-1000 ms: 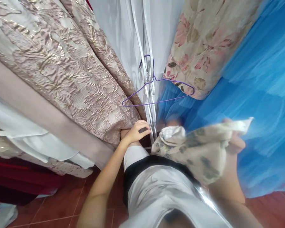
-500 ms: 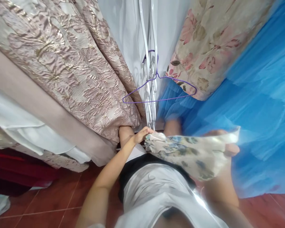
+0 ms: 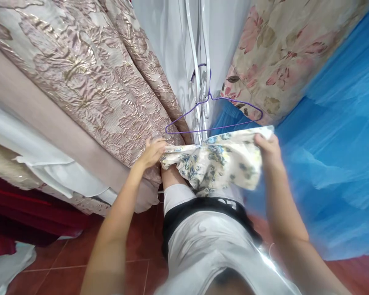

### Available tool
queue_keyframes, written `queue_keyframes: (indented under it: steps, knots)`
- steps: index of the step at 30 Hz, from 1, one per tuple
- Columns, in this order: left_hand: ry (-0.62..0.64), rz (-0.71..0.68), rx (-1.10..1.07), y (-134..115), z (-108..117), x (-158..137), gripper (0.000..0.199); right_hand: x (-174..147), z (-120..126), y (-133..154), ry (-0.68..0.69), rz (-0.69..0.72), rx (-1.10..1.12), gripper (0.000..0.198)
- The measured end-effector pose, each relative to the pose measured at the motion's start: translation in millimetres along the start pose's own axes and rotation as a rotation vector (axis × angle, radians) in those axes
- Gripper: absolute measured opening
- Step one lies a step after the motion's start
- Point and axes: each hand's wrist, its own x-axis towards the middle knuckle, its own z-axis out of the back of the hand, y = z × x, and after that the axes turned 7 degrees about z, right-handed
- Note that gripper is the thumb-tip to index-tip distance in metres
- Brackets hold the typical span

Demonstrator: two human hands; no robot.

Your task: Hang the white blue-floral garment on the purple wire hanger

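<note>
A cream piece of cloth with a blue and yellow floral print [image 3: 221, 162] is stretched between my two hands, above my legs. My left hand [image 3: 153, 152] is closed on its gathered left end. At the upper right corner, my right hand [image 3: 267, 144] pinches the cloth, thumb on top. The cloth looks like a garment, but its exact kind is not clear. Just beyond its top edge hangs a bare purple hanger [image 3: 215, 128], hooked on a white metal stand [image 3: 205, 53].
Pink and gold brocade fabric [image 3: 104, 82] hangs to the left, with white [image 3: 52, 164] and dark red garments [image 3: 27, 213] beyond. On the right hang a beige floral cloth [image 3: 273, 61] and blue tulle [image 3: 332, 172]. Red floor tiles [image 3: 135, 246] show below.
Both hands have moved up and away from my body with the cloth. My left hand has shifted left and my right hand inward. The cloth is raised closer to the hanger.
</note>
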Motion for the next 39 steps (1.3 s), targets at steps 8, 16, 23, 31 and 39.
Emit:
queue_keyframes:
  steps: [8, 16, 23, 31, 39]
  knots:
    - [-0.234, 0.138, -0.108, 21, 43, 28, 0.029, 53, -44, -37, 0.330, 0.202, -0.297, 0.026]
    - [-0.268, 0.102, -0.550, -18, 26, 94, 0.042, 30, -50, -39, 0.289, 0.152, -0.251, 0.026]
    - [-0.317, -0.089, -0.499, -71, 25, 127, 0.051, 16, -57, -35, 0.261, 0.110, -0.162, 0.027]
    - [-0.549, -0.008, -0.471, -108, 5, 127, 0.028, 9, -73, -28, 0.289, 0.142, -0.214, 0.025]
    - [-0.597, -0.142, -0.175, -125, 11, 111, 0.030, 3, -32, -10, -0.100, 0.378, -0.340, 0.017]
